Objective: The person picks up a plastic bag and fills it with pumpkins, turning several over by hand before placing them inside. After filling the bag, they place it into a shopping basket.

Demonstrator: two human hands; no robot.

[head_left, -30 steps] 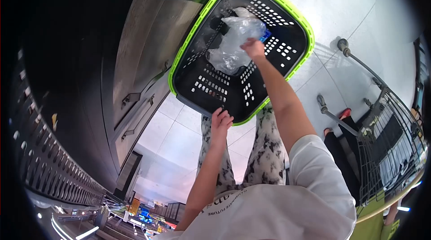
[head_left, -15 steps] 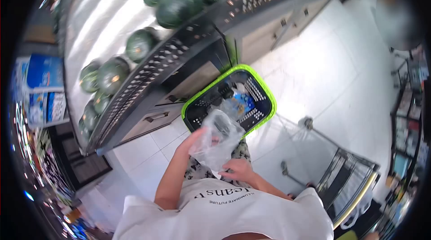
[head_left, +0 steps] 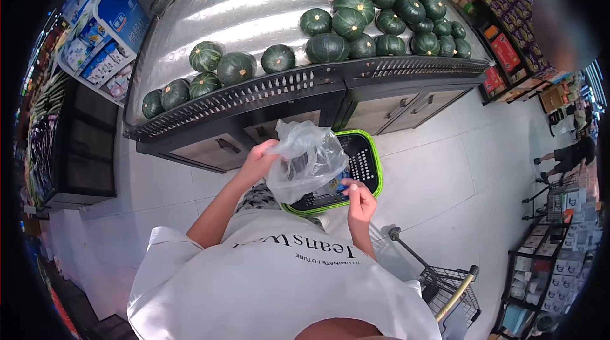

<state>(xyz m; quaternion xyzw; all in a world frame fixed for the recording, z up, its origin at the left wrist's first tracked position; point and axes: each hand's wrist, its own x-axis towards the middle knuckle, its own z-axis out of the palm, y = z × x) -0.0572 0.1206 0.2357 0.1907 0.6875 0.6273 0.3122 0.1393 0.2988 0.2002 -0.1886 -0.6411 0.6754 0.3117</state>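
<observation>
A clear plastic bag hangs in front of my body, wide and puffed out. My left hand pinches its left edge. To the right of the bag, my right hand is raised with its fingers curled together; whether it grips anything is too small to tell. Below the bag on the floor stands a black basket with a green rim. A blue package lies inside it, partly hidden by the bag and my right hand.
Dark green pumpkins lie on a display stand ahead, with a perforated front edge. A shopping cart stands at the lower right. Shelves line the right side, and a person is further off there.
The view has turned and lifted toward the pumpkin stand. The bag is higher and fuller. My right hand has moved off the bag's lower end to its right side.
</observation>
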